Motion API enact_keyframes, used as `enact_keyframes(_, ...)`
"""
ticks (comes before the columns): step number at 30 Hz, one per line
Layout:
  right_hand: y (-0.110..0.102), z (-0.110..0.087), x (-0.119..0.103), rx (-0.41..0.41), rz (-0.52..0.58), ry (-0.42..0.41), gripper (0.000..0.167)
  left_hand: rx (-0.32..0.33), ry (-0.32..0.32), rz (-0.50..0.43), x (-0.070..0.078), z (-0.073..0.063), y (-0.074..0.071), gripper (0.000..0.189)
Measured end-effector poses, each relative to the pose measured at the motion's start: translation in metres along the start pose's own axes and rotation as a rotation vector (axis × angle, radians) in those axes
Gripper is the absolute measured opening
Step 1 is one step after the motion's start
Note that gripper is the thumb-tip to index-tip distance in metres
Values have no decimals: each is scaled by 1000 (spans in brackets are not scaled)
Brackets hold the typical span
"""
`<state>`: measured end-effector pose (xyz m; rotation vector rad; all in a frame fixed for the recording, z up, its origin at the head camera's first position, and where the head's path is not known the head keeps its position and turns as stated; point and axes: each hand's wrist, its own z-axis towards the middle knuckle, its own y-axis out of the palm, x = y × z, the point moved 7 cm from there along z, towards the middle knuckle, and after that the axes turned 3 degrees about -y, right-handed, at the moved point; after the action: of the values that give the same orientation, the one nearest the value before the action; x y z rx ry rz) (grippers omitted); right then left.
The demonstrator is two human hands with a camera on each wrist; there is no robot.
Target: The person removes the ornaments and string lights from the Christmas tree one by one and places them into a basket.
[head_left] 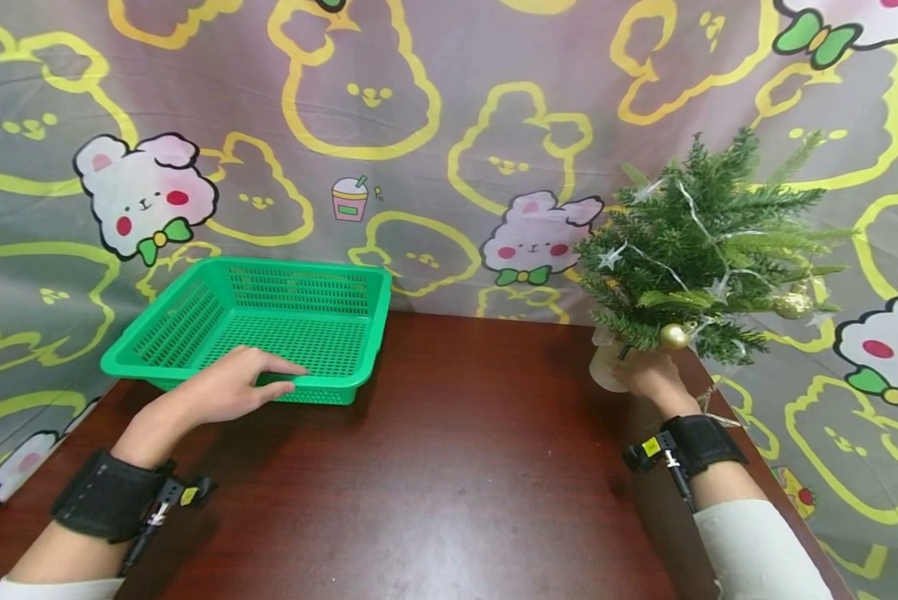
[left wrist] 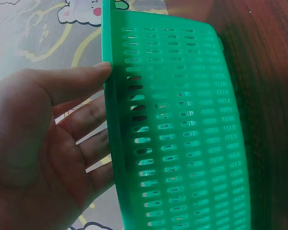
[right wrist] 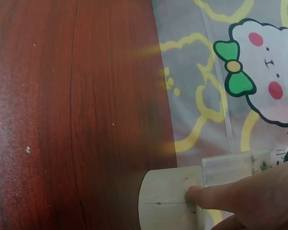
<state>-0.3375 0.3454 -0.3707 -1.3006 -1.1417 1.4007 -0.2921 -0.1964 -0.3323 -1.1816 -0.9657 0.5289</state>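
A green plastic basket (head_left: 306,382) with slotted walls stands on the table at the left. My left hand (head_left: 231,385) holds its near rim; in the left wrist view the thumb (left wrist: 81,81) lies against the rim's outer side and the other fingers are behind it, partly hidden. At the right, a small artificial Christmas tree (head_left: 689,242) bears gold balls and white stars on a wire. My right hand (head_left: 654,375) grips it low down, under the branches. In the right wrist view the thumb presses the pale round base (right wrist: 168,196); the other fingers are mostly out of sight.
The dark red-brown wooden table (head_left: 449,467) stretches between the basket and the tree. Behind it hangs a grey cloth (head_left: 433,167) with yellow outlines and cartoon rabbits. The basket and the tree stand close to this cloth. Each wrist wears a black strap with a small camera.
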Motion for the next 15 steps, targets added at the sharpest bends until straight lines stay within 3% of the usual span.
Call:
enact_keyframes(4, -1, -2, 4, -12, -8, 15, 48, -8, 4, -8, 1, 1, 1, 28)
enact_keyframes(11, -5, -1, 6, 56, 17, -13, 59, -16, 4, -21, 1, 1, 1, 29)
enact_keyframes(15, -3, 0, 7, 31, 29, -6, 62, -1, 19, -22, 1, 0, 1, 28)
